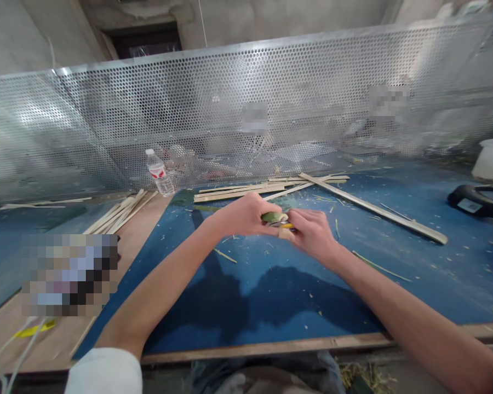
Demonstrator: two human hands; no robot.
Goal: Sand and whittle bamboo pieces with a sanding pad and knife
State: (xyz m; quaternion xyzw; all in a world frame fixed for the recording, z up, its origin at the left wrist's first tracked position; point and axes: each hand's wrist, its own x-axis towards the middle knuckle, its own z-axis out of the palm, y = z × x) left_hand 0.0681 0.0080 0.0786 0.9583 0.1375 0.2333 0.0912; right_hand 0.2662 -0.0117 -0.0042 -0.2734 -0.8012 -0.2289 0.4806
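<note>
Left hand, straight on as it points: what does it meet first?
Most likely the green bamboo piece, which the left hand is touching at its fingertips. The right hand lies just beyond it, though depth between them is hard to judge from this view.

We can't tell what the yellow piece (286, 225) is, half hidden by the left hand (244, 214) and right hand (312, 235); a pixelated patch (69, 275) hides part of the bench (142, 235)
</note>
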